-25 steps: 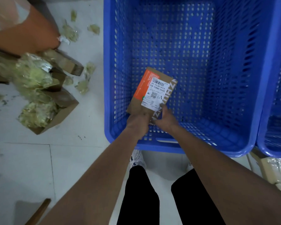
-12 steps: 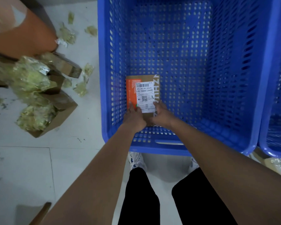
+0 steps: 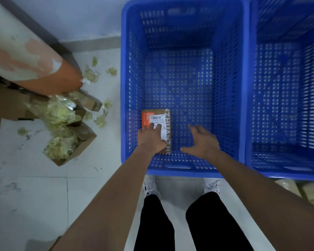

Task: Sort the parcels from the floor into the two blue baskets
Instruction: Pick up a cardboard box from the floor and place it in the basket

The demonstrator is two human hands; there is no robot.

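— Where is the parcel (image 3: pixel 156 122) lying?
— It is lying flat on the floor of the left basket (image 3: pixel 123 87), in the near left corner, label up, close against the left wall.
— What is the left hand (image 3: pixel 151 137) doing?
— It is resting on the parcel's near half, fingers straight and pressing on the white label.
— And the right hand (image 3: pixel 202 142)?
— It is hovering inside the same basket, just right of the parcel and apart from it, fingers spread, gripping nothing.
— What is sitting beyond that?
— A second basket (image 3: pixel 250 105) is standing touching the first on its right. On the floor (image 3: pixel 25 187) to the left, torn boxes (image 3: pixel 80 140) and crumpled plastic wrap (image 3: pixel 60 113) are lying in a heap beside an orange-and-white column (image 3: pixel 25 60).
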